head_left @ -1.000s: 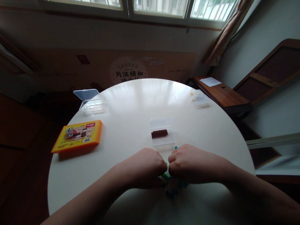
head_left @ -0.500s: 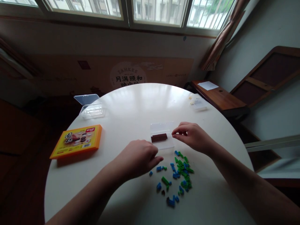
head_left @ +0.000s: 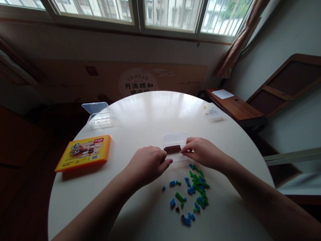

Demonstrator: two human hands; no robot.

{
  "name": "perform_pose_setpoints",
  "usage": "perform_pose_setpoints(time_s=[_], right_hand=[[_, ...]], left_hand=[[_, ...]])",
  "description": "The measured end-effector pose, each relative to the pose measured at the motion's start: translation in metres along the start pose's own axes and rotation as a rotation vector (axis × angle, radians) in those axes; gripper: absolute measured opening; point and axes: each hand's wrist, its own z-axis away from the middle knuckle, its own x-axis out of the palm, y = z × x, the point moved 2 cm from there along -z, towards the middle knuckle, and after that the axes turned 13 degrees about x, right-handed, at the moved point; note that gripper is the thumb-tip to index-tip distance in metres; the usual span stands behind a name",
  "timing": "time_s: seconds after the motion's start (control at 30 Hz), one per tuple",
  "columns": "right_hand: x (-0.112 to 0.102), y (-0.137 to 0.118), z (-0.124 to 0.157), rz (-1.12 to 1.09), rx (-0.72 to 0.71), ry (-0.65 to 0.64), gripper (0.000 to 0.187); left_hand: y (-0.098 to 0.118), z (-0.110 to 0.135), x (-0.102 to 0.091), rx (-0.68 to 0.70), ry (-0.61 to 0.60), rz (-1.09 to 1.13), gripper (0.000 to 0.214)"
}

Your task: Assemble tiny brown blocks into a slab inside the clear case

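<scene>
A dark brown ribbed block (head_left: 172, 149), seemingly made of narrow strips side by side, lies in a small clear plastic box (head_left: 175, 137) whose lid stands up at the back. My right hand (head_left: 204, 153) is closed in a pinch, its fingertips at the block's right end. Beside the left end is my left hand (head_left: 146, 164), fingers curled and thumb stretched to the right; what those fingers hold, if anything, is hidden. Nearer to me, loose green building bricks (head_left: 199, 182) and blue building bricks (head_left: 186, 220) lie scattered with a few brown pieces (head_left: 177, 210).
On the round white table (head_left: 140, 117), a yellow-orange game box (head_left: 84, 152) lies at the left. Behind it stands an open clear case (head_left: 100, 120). Another clear box (head_left: 213, 112) with pale yellow pieces sits at the back right. A wooden desk (head_left: 235, 105) is beyond the table.
My right hand has moved left and slightly nearer, up to the right end of the brown block. My left hand stays close to the other end. The view has shifted slightly.
</scene>
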Motion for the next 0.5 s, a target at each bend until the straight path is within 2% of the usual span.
perform_pose_setpoints(time_s=[0.2, 0.5], right_hand=[[-0.008, 0.002, 0.004, -0.014, 0.027, 0.074, 0.024], [-0.005, -0.005, 0.008, 0.098, 0.040, 0.050, 0.020]], left_hand=[[-0.004, 0.001, 0.002, -0.023, 0.030, 0.006, 0.032], [-0.005, 0.000, 0.007, 0.015, 0.081, 0.100, 0.018]])
